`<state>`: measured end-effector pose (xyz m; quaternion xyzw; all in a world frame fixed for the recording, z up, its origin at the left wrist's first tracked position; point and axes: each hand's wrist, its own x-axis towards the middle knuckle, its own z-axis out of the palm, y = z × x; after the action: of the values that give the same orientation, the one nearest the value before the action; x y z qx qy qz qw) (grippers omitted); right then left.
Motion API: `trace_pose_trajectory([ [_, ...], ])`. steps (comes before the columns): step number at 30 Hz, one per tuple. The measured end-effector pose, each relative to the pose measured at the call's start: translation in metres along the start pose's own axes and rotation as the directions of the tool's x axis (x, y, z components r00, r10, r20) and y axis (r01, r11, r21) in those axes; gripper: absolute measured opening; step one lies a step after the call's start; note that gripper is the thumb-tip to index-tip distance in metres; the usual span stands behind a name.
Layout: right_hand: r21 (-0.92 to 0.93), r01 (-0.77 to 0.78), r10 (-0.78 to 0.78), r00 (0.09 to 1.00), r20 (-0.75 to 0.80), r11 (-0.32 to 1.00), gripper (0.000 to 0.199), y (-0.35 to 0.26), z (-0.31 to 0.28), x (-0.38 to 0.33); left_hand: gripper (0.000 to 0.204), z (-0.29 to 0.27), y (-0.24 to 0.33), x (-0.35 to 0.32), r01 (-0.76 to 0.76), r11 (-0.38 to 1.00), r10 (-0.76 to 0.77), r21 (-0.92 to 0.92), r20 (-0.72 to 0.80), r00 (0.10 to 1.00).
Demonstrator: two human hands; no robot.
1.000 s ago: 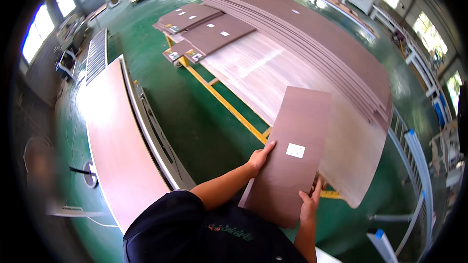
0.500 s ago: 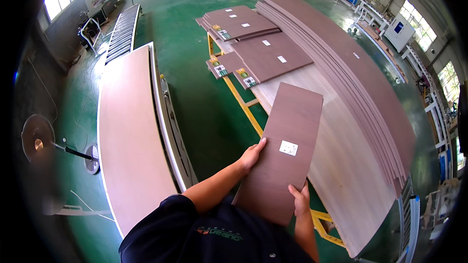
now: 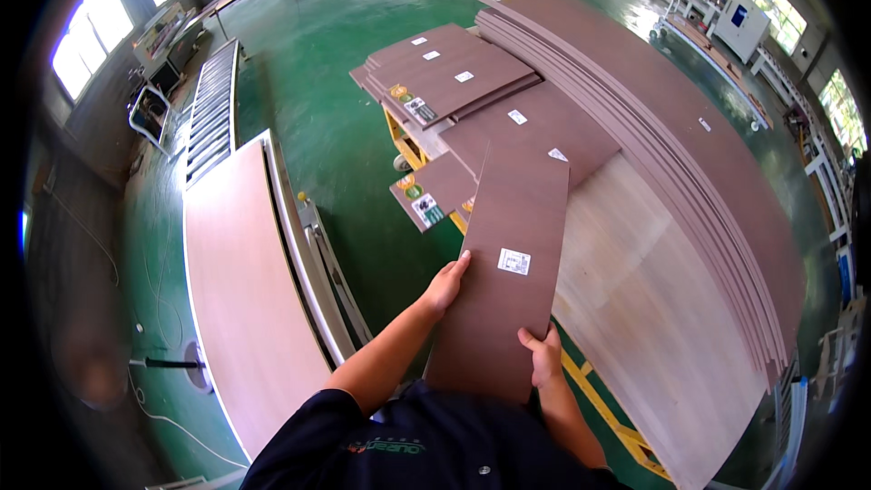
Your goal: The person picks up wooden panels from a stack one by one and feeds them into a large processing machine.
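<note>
Between both hands, a long brown panel (image 3: pixel 504 281) with a small white label is held: left hand (image 3: pixel 447 283) gripping its left edge, right hand (image 3: pixel 543 356) clasping its lower right edge. Beyond lie stacked brown panels (image 3: pixel 454 73) on a yellow cart (image 3: pixel 585 377), a pale board (image 3: pixel 240 299) left, green floor (image 3: pixel 336 127) around.

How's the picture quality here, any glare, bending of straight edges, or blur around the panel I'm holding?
Head view: daylight from the windows blows out white, and the green floor shows bright glare at the top; fisheye bends the long stacked boards into arcs, with a dark rim around the frame; the brown panel and both hands, left hand and right hand, look sharp.
</note>
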<state>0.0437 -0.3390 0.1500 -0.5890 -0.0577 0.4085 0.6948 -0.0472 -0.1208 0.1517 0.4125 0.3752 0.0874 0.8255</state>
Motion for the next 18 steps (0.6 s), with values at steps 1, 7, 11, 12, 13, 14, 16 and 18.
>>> trace_pose_trajectory([
  [1,0.013,-0.002,0.002,1.0,-0.009,1.0,0.043,-0.005,0.012,0.02,0.059,-0.008,0.013,0.013,0.009,1.0,-0.009,0.013,0.002,1.0],
  [7,0.077,-0.101,0.107,0.991,-0.076,0.992,0.044,-0.017,0.079,0.123,0.053,-0.067,0.071,0.106,0.027,0.791,0.158,0.611,-0.246,0.956],
  [11,0.17,-0.097,0.122,0.983,-0.138,0.981,0.049,-0.026,0.112,0.185,0.065,-0.075,0.132,0.175,0.044,0.751,0.079,0.659,-0.155,0.985],
  [12,0.166,-0.072,0.103,0.978,-0.184,0.983,0.051,-0.028,0.123,0.203,0.066,-0.083,0.139,0.2,0.006,0.732,0.101,0.681,-0.117,0.988],
  [13,0.178,-0.064,0.103,0.971,-0.216,0.982,0.051,-0.027,0.129,0.222,0.066,-0.084,0.151,0.224,-0.039,0.712,0.12,0.701,-0.067,0.99],
  [14,0.195,-0.033,0.081,0.967,-0.242,0.98,0.051,-0.025,0.134,0.241,0.068,-0.084,0.161,0.246,-0.054,0.674,0.123,0.737,-0.04,0.992],
  [16,0.221,0.017,0.05,0.954,-0.295,0.975,0.051,-0.039,0.156,0.277,0.069,-0.085,0.186,0.292,-0.067,0.626,0.106,0.777,0.0,0.994],
  [18,0.185,0.043,0.032,0.923,-0.383,0.982,0.05,-0.035,0.171,0.31,0.067,-0.081,0.217,0.325,-0.101,0.466,0.103,0.879,0.059,0.993],
])
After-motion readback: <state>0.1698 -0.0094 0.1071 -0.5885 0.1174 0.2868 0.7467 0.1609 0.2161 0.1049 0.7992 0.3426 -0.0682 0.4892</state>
